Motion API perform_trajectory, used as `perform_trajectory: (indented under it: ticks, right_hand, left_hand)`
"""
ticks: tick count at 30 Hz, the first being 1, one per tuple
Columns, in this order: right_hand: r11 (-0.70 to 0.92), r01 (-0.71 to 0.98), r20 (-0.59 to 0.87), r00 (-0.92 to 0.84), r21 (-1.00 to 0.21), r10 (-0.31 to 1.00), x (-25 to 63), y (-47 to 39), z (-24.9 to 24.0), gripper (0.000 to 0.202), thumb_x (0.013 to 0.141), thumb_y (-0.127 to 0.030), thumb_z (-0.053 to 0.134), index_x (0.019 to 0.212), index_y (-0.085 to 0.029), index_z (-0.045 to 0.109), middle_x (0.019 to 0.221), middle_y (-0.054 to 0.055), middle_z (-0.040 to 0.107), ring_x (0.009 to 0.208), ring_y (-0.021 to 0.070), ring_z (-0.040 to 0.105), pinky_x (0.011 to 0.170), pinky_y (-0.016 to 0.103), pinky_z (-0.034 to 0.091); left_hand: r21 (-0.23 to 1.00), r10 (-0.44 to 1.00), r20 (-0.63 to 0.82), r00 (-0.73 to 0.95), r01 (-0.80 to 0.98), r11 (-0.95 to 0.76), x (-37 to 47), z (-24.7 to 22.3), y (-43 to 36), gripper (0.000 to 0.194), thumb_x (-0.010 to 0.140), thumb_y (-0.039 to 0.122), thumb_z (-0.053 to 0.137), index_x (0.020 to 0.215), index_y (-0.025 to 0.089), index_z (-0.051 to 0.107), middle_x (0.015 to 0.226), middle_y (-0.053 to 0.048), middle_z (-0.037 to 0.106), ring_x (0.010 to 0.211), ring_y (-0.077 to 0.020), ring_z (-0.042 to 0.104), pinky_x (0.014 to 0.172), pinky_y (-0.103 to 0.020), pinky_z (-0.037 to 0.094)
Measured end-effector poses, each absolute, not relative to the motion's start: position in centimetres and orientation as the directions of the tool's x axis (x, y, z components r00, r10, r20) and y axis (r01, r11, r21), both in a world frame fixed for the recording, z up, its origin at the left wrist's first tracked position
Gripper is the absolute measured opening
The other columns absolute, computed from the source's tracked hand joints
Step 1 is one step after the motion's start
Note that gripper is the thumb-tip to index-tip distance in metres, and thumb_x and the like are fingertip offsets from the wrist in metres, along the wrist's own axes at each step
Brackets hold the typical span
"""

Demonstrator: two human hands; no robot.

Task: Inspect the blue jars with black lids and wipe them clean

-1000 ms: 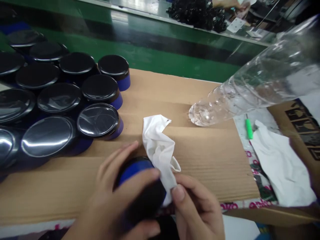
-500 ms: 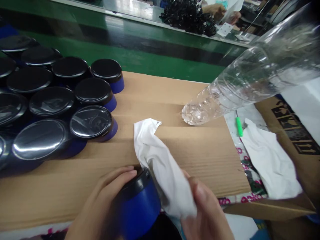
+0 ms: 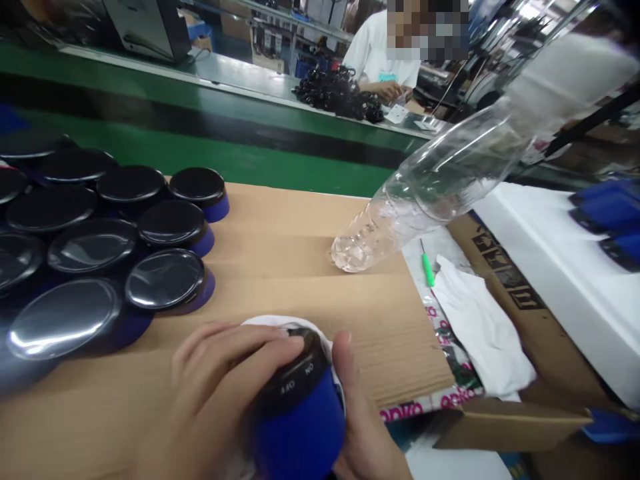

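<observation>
Across the cardboard sheet (image 3: 300,220) a block of black-lidded jars (image 3: 100,227) fills our left side, and a clear plastic bottle (image 3: 425,187) slants in from the right. Low at centre we hold a blue jar (image 3: 300,420) tipped on its side, its long axis running away from us, black end outward. Our left hand (image 3: 220,393) wraps over its top and our right hand (image 3: 360,427) clasps its flank, both closed on it. A white cloth (image 3: 265,322) seems pinned behind it, mostly hidden.
</observation>
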State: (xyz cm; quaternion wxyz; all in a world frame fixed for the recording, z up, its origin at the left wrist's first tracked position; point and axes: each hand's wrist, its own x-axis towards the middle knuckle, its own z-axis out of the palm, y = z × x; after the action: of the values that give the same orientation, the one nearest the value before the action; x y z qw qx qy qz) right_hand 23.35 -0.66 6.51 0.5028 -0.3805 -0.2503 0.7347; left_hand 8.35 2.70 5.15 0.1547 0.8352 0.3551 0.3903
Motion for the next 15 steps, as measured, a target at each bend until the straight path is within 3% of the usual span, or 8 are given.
perform_trajectory:
  ticks: [2,5,8,11,13,15]
  right_hand:
    - [-0.399,-0.328,-0.433,0.035,-0.856,0.901,23.0,-1.5,6.8,0.073,0.088,-0.081,0.041,0.129,-0.027,0.068,0.135,0.005,0.067,0.137,0.0241,0.053,0.117,0.034,0.038]
    - [-0.406,-0.077,-0.407,0.336,-0.911,0.849,22.4,-2.3,7.3,0.074,0.082,-0.083,0.049,0.129,-0.03,0.069,0.139,0.001,0.064,0.143,0.0245,0.045,0.122,0.031,0.03]
    - [-0.448,-0.225,-0.501,0.344,-0.865,0.795,22.2,-2.0,7.5,0.077,0.081,-0.085,0.047,0.124,-0.027,0.072,0.135,0.003,0.067,0.141,0.0273,0.048,0.124,0.038,0.027]
    - [-0.481,-0.29,-0.557,0.319,-0.828,0.767,22.7,-1.5,7.1,0.073,0.085,-0.083,0.045,0.111,-0.024,0.077,0.121,0.005,0.075,0.13,0.0272,0.059,0.117,0.039,0.039]
    - [-0.444,-0.085,-0.437,0.412,-0.892,0.799,23.6,-1.2,6.5,0.067,0.088,-0.079,0.045,0.103,-0.023,0.078,0.106,0.005,0.079,0.115,0.0244,0.068,0.098,0.032,0.053]
    - [-0.313,0.279,-0.166,0.447,-0.908,0.879,24.9,-0.7,5.9,0.059,0.097,-0.068,0.041,0.087,-0.023,0.077,0.077,0.004,0.075,0.081,0.0195,0.072,0.07,0.028,0.055]
  left_hand:
    - [0.461,0.668,0.58,0.466,0.488,-0.741,8.4,5.3,2.6,0.043,0.083,0.018,0.047,0.125,0.018,0.057,0.12,-0.007,0.06,0.104,-0.0219,0.06,0.094,-0.04,0.039]
    - [0.273,0.611,0.597,0.52,0.584,-0.764,8.6,5.6,2.3,0.053,0.079,0.002,0.044,0.129,0.015,0.058,0.124,-0.008,0.059,0.1,-0.0201,0.057,0.086,-0.043,0.034]
    - [0.196,0.56,0.623,0.546,0.583,-0.788,9.2,5.8,2.4,0.054,0.078,0.008,0.047,0.131,0.011,0.056,0.121,-0.011,0.064,0.106,-0.0233,0.056,0.086,-0.044,0.035]
    - [0.2,0.536,0.684,0.494,0.581,-0.789,9.6,5.5,2.7,0.046,0.082,0.016,0.043,0.126,0.009,0.056,0.105,-0.013,0.067,0.102,-0.0261,0.056,0.091,-0.046,0.033]
    - [0.197,0.53,0.708,0.467,0.591,-0.783,9.5,5.2,2.8,0.045,0.081,0.018,0.042,0.123,0.01,0.057,0.102,-0.013,0.064,0.098,-0.0267,0.055,0.092,-0.047,0.031]
    - [0.223,0.549,0.705,0.45,0.594,-0.773,9.1,5.1,3.0,0.048,0.079,0.021,0.049,0.125,0.008,0.058,0.105,-0.013,0.063,0.097,-0.0273,0.056,0.088,-0.047,0.035]
